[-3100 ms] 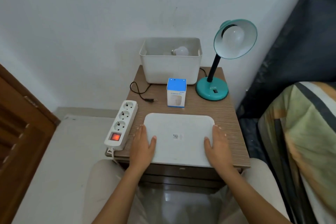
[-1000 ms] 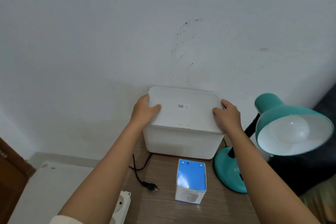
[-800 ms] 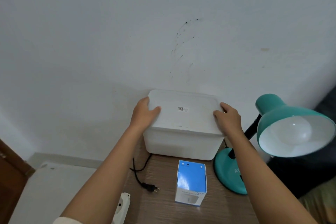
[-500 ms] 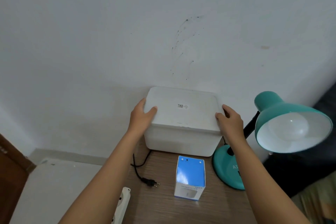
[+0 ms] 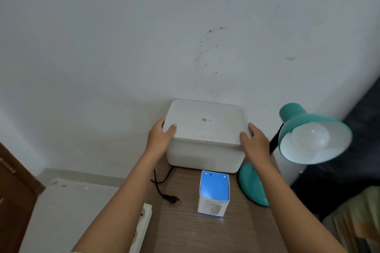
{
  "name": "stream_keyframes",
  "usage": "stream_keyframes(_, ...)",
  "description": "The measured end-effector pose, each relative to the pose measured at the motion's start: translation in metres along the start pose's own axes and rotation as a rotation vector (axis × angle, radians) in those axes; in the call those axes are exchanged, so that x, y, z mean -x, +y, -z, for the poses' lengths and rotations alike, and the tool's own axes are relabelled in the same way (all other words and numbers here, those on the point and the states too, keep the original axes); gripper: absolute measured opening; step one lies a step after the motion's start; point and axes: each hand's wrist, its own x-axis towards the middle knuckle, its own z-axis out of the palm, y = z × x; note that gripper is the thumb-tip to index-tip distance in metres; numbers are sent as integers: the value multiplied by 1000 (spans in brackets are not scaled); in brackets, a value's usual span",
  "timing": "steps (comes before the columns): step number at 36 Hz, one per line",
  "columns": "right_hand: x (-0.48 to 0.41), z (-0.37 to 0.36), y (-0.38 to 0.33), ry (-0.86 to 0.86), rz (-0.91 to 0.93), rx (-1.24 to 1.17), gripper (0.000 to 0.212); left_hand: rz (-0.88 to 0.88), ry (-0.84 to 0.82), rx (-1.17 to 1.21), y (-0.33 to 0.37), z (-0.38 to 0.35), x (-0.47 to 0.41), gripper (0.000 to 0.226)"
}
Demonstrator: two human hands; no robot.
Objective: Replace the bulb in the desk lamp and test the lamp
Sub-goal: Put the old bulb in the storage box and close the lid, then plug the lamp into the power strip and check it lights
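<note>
Both hands press a white lid (image 5: 205,122) onto a bin: left hand (image 5: 159,139) and right hand (image 5: 254,141) clasp its ends. Right of the right hand, the lamp (image 5: 308,139) holds a smooth, likely fragile bulb (image 5: 310,137), best cupped around its globe.

Low in the middle of the frame we see a white lid (image 5: 205,122) sitting on a white bin (image 5: 203,156) against the wall. Our left hand (image 5: 159,139) grips the lid's left edge, thumb on top; our right hand (image 5: 255,141) grips the right edge the same way. At the right of the frame stands a teal desk lamp (image 5: 308,139), its shade turned toward us with a white bulb (image 5: 310,137) inside, unlit. Below the bin, on the wooden table (image 5: 185,232), a blue-topped box (image 5: 213,193) stands upright. Left of it lies the black plug (image 5: 173,199), loose on the tabletop. A white power strip (image 5: 141,226) shows at the lower left.
</note>
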Motion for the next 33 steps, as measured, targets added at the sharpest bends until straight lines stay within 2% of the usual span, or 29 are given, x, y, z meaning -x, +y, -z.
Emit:
stream_keyframes(3, 13, 2, -6, -8, 65, 86, 42, 15, -7, -42, 3, 12, 17, 39)
stream_keyframes(6, 34, 0, -14, -38, 126, 119, 49, 63, -19, -126, -4, 28, 45, 58)
stream_keyframes(11, 79, -17, -25, -17, 280, 110, 45, 75, -31, -304, -30, 52, 112, 58)
stream_keyframes(15, 123, -47, -25, -154, 331, 67, 38, 142, -90, -396, -63, 67, 166, 64)
stream_keyframes(17, 141, -69, -21, -288, 365, 111, 36, 144, -109, -399, -79, 72, 185, 57)
stream_keyframes(19, 154, -91, -13, -421, 371, 191, 35, 168, -125, -409, -89, 75, 200, 54)
stream_keyframes(23, 159, -126, 4, -496, 339, 325, 35, 194, -158, -428, -99, 75, 211, 83)
stream_keyframes(30, 144, -158, 21, -529, 300, 521, 29, 169, -90, -487, -109, 72, 212, 73)
stream_keyframes(33, 142, -164, 25, -508, 295, 486, 32, 165, -70, -473, -108, 71, 212, 70)
